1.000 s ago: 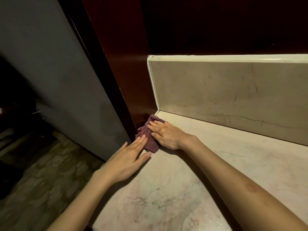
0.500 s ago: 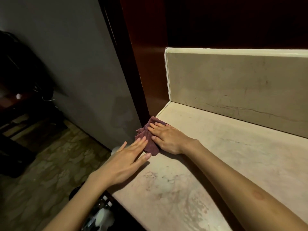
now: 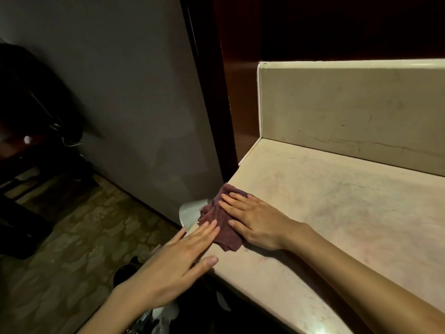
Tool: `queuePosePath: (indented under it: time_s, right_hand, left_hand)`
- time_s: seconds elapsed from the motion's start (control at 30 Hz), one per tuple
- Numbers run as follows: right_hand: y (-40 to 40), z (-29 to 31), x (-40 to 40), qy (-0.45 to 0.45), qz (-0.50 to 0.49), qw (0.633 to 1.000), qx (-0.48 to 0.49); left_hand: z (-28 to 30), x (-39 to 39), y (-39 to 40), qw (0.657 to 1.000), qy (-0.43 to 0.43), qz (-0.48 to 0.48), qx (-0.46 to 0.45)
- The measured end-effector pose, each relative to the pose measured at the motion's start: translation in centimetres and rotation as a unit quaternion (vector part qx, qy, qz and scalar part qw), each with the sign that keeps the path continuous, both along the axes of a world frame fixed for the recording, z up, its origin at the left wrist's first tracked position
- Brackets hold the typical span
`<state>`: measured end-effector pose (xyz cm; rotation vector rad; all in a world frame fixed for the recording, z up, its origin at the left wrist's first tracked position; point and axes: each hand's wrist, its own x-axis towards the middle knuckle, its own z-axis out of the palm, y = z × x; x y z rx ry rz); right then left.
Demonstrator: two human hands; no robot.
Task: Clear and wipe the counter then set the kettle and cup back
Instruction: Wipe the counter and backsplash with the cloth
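A crumpled maroon cloth lies at the left edge of the pale marble counter. My right hand presses flat on the cloth with straight fingers. My left hand hovers flat at the counter's front left corner, its fingertips touching the cloth's near side. No kettle or cup is in view.
A marble backsplash runs along the back of the counter. A dark wooden panel and a grey wall stand to the left. Below the counter's corner sit a pale rounded object and a dark bin with rubbish. Patterned floor lies at left.
My right hand has slid the cloth from the back left corner toward the counter's front left edge. My left hand has kept beside it.
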<state>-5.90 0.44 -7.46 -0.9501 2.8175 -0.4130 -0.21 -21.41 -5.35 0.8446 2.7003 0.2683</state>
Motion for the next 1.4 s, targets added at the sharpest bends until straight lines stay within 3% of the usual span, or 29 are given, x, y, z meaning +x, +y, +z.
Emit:
queuePosePath:
  time_s: [0.33,0.83,1.07,1.4]
  right_hand:
    - [-2.5,-0.1,4.3,-0.005,-0.015,1.0,0.01]
    - [-3.7,-0.9,9.4,0.022,-0.039,0.999,0.012]
    - [-1.6,-0.3,8.1,0.004,-0.078,0.997,0.009]
    - [5.6,0.4,0.8,-0.013,-0.157,0.986,0.047]
  left_hand:
    - [0.2,3.5,-2.9,0.999,0.019,-0.028,-0.038]
    - [-1.1,6.7,-1.5,0.996,0.055,0.033,-0.064]
    - [-0.4,4.0,0.4,0.997,0.052,-0.006,-0.063]
    - [-0.3,-6.0,7.4,0.995,0.028,-0.069,-0.062]
